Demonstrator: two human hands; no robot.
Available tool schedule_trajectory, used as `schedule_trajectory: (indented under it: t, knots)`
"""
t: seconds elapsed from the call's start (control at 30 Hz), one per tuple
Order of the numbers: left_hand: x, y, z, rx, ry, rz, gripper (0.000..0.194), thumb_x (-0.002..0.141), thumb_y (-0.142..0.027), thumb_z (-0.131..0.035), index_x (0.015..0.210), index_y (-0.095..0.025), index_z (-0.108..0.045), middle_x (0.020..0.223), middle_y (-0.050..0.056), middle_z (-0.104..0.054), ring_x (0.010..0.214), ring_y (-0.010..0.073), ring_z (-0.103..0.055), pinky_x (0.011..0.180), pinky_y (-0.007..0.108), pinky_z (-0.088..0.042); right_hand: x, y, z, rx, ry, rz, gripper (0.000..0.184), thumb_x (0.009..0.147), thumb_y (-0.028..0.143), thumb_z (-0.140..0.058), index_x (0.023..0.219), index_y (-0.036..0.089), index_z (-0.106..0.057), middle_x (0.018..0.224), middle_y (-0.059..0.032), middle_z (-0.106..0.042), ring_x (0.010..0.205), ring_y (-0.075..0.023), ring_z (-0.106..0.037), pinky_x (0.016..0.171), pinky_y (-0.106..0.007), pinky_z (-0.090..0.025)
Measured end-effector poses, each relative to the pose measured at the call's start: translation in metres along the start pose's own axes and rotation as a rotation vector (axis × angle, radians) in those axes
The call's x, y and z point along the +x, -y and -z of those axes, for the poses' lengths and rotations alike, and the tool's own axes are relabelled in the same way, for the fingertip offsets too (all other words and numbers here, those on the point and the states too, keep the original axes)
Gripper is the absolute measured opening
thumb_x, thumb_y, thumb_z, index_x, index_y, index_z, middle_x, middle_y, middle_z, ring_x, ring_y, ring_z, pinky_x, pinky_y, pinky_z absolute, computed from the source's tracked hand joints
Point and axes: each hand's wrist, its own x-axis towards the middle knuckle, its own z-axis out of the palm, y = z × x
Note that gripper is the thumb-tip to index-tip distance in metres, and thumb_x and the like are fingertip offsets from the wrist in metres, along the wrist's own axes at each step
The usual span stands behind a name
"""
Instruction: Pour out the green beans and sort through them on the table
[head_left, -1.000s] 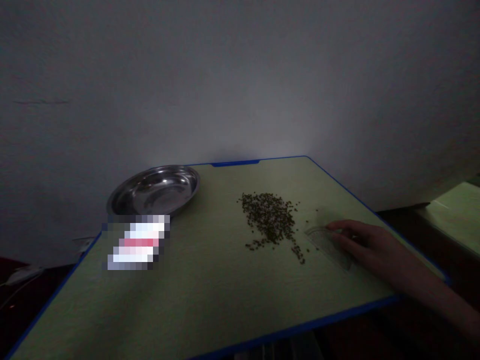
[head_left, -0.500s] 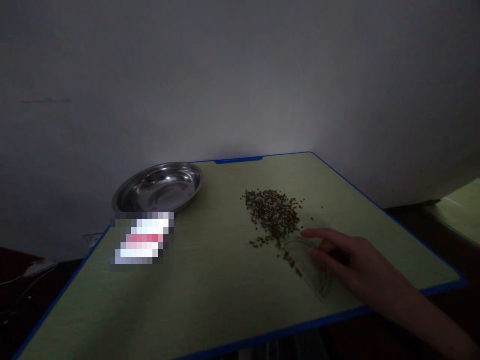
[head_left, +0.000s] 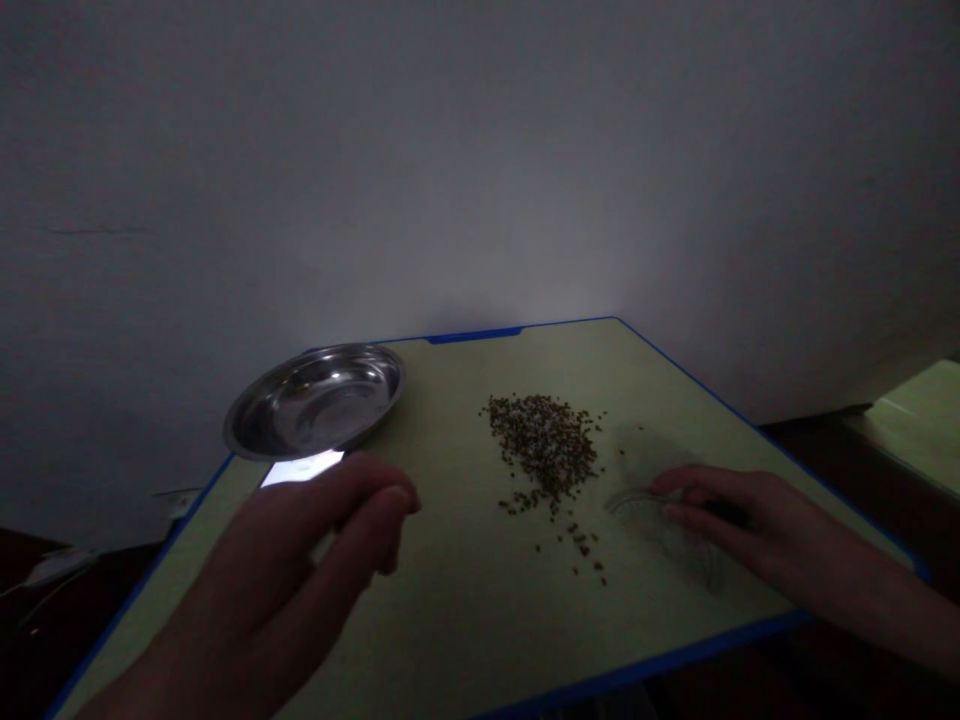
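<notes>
A loose heap of small brown and pale grains (head_left: 541, 445), like dried seeds or beans, lies spread on the pale green table (head_left: 450, 620). My right hand (head_left: 735, 515), to the right of the heap, pinches the rim of a clear plastic container (head_left: 697, 560) between thumb and fingers. The see-through container is tilted, and its full shape is hard to make out. My left hand (head_left: 292, 570) is raised over the table's left part, fingers curled and thumb against them, with nothing visible between the fingertips. Behind it stands a shallow steel basin (head_left: 330, 405).
A bright phone-like screen (head_left: 304, 467) lies before the basin, partly covered by my left hand. Blue edging (head_left: 472, 336) borders the table, which stands against a grey wall (head_left: 480, 170). A white power strip with cables (head_left: 64, 567) is at the lower left.
My left hand has come into view from the lower left. My right hand has drawn the clear container rightward, away from the heap, leaving a few grains where it was.
</notes>
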Motion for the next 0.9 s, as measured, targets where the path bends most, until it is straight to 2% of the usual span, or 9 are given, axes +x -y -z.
schedule_trajectory:
  t: [0.07, 0.13, 0.2, 0.37, 0.5, 0.63, 0.77, 0.9]
  knots:
    - [0.034, -0.013, -0.004, 0.030, 0.085, -0.048, 0.033, 0.094, -0.035, -0.036, 0.072, -0.021, -0.056, 0.054, -0.004, -0.051, 0.047, 0.0095, -0.046, 0.045, 0.024, -0.034, 0.002, -0.002, -0.003, -0.005, 0.032, 0.029, 0.026, 0.086, 0.040, -0.053, 0.094, 0.026, -0.072, 0.092, -0.0041, -0.075, 0.081, -0.0216, -0.068, 0.067, -0.033, -0.055]
    - [0.057, -0.018, -0.010, 0.087, 0.141, -0.057, 0.033, 0.092, -0.035, -0.039, 0.065, -0.019, -0.050, 0.053, -0.004, -0.049, 0.047, 0.0094, -0.045, 0.045, 0.024, -0.031, 0.002, -0.001, -0.007, -0.004, 0.075, 0.042, 0.024, 0.086, 0.039, -0.054, 0.096, 0.026, -0.072, 0.095, -0.0040, -0.074, 0.084, -0.0218, -0.068, 0.071, -0.033, -0.055]
    - [0.066, -0.016, -0.017, 0.101, 0.178, -0.033, 0.031, 0.092, -0.035, -0.039, 0.068, -0.019, -0.051, 0.055, -0.003, -0.050, 0.048, 0.0095, -0.046, 0.046, 0.023, -0.030, 0.002, 0.004, -0.013, -0.005, 0.110, 0.032, 0.025, 0.087, 0.039, -0.053, 0.097, 0.026, -0.072, 0.091, -0.0041, -0.074, 0.084, -0.0218, -0.068, 0.072, -0.033, -0.056]
    - [0.058, 0.001, -0.028, 0.047, 0.163, 0.033, 0.029, 0.092, -0.033, -0.038, 0.071, -0.018, -0.051, 0.054, -0.005, -0.050, 0.046, 0.0080, -0.045, 0.047, 0.022, -0.029, 0.002, 0.024, -0.029, -0.001, 0.132, 0.028, 0.027, 0.088, 0.039, -0.051, 0.099, 0.027, -0.071, 0.095, -0.0038, -0.074, 0.083, -0.0201, -0.068, 0.071, -0.031, -0.055]
    - [0.052, 0.009, -0.033, 0.065, 0.177, 0.048, 0.026, 0.090, -0.032, -0.038, 0.073, -0.018, -0.052, 0.055, -0.004, -0.051, 0.047, 0.0082, -0.045, 0.046, 0.022, -0.028, 0.009, 0.035, -0.026, 0.037, 0.121, 0.068, 0.026, 0.086, 0.040, -0.052, 0.095, 0.028, -0.073, 0.092, -0.0030, -0.074, 0.078, -0.0198, -0.068, 0.064, -0.028, -0.056]
    - [0.051, 0.011, -0.036, 0.072, 0.197, 0.043, 0.023, 0.089, -0.030, -0.039, 0.076, -0.018, -0.053, 0.058, -0.004, -0.054, 0.049, 0.0088, -0.048, 0.047, 0.022, -0.029, 0.008, 0.025, -0.014, 0.003, 0.082, 0.072, 0.029, 0.085, 0.046, -0.051, 0.089, 0.028, -0.074, 0.088, -0.0040, -0.075, 0.076, -0.0218, -0.068, 0.057, -0.029, -0.056]
    - [0.049, 0.011, -0.036, 0.056, 0.199, 0.027, 0.022, 0.090, -0.030, -0.040, 0.078, -0.018, -0.054, 0.059, -0.003, -0.054, 0.049, 0.0089, -0.048, 0.048, 0.023, -0.030, -0.001, 0.008, -0.011, -0.073, 0.072, 0.087, 0.027, 0.083, 0.047, -0.054, 0.090, 0.030, -0.074, 0.090, -0.0034, -0.075, 0.081, -0.0225, -0.068, 0.068, -0.032, -0.057]
    - [0.048, 0.011, -0.034, 0.057, 0.196, 0.026, 0.021, 0.090, -0.030, -0.040, 0.079, -0.019, -0.055, 0.059, -0.004, -0.054, 0.049, 0.0089, -0.048, 0.048, 0.023, -0.030, -0.004, 0.011, -0.015, -0.095, 0.109, 0.127, 0.030, 0.084, 0.050, -0.053, 0.089, 0.030, -0.074, 0.090, -0.0043, -0.074, 0.081, -0.0227, -0.068, 0.068, -0.032, -0.057]
